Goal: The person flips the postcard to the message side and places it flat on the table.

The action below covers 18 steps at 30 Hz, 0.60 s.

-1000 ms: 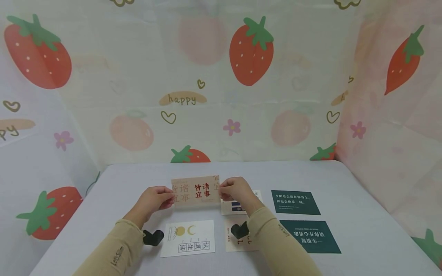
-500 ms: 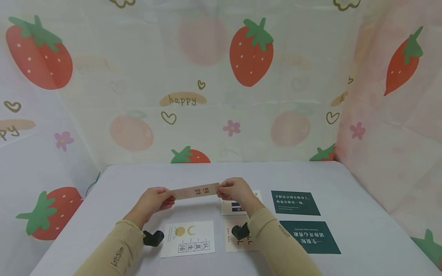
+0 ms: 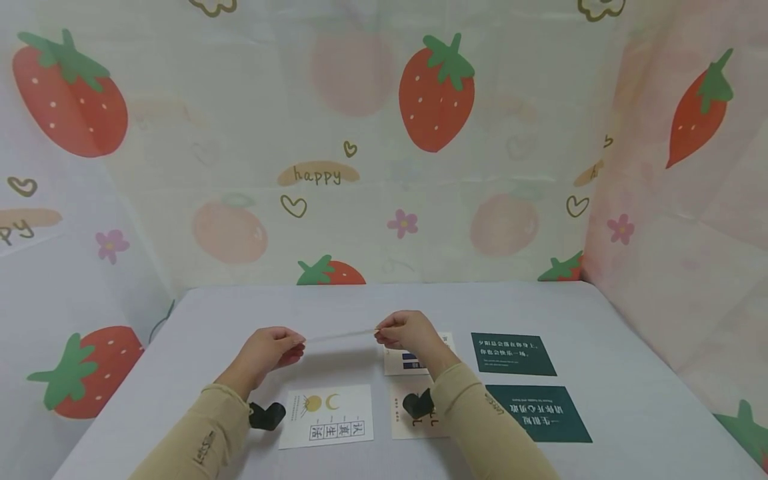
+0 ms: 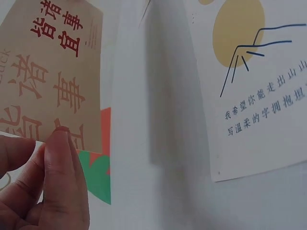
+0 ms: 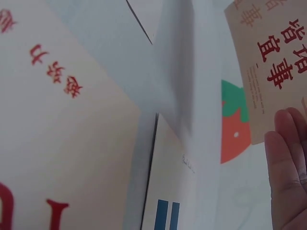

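Both hands hold a tan card (image 3: 341, 335) above the table, tilted so that the head view catches it edge-on. My left hand (image 3: 267, 352) pinches its left end, and my right hand (image 3: 414, 335) pinches the right end. Red and faint tan characters show on the card (image 4: 53, 72) in the left wrist view. Below the held card lies a white card (image 3: 327, 417) with a yellow round shape and crescent. A cream card (image 3: 405, 410) with red print and a white card with blue bars (image 3: 399, 363) are partly hidden by the right hand and arm.
Two dark green cards, one farther back (image 3: 513, 353) and one nearer (image 3: 552, 413), lie on the right of the white table (image 3: 624, 373). Strawberry-patterned cloth (image 3: 384, 167) stands around the back and sides. A black wrist mount (image 3: 267, 415) sits at the left sleeve.
The tan card has tilted from facing the head view, with its characters readable, to nearly edge-on. Both hands keep hold and have barely moved. The cards on the table have stayed put.
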Motion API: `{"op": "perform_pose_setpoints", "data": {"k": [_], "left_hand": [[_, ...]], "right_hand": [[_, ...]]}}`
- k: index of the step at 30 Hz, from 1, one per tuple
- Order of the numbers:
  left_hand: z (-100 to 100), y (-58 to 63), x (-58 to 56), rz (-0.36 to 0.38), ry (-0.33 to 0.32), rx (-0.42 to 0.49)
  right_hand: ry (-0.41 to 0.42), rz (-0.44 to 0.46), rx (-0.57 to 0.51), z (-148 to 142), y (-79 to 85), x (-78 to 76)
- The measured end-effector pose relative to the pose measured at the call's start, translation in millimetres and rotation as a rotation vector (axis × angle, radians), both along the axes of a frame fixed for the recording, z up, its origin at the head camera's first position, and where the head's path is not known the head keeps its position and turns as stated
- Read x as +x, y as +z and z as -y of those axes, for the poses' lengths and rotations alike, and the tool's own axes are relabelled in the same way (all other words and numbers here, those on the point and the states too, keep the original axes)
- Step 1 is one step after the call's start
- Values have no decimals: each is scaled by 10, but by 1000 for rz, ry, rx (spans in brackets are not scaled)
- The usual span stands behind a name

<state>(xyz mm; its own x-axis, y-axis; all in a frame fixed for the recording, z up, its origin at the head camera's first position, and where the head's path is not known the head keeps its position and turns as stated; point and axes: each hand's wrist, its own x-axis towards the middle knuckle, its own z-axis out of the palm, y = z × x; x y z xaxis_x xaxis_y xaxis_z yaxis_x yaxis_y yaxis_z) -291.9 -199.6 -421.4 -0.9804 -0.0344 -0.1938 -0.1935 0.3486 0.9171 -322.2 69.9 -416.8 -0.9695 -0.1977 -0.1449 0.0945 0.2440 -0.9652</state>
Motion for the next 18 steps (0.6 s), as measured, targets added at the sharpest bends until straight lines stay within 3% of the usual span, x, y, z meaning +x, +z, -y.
{"op": "perform_pose_setpoints", "data": {"k": [11, 18], "left_hand": [[6, -14, 1, 1, 36, -56], [2, -30, -2, -10, 36, -38]], "right_hand": [[3, -38, 59, 11, 6, 53], [-3, -41, 80, 11, 2, 50]]}}
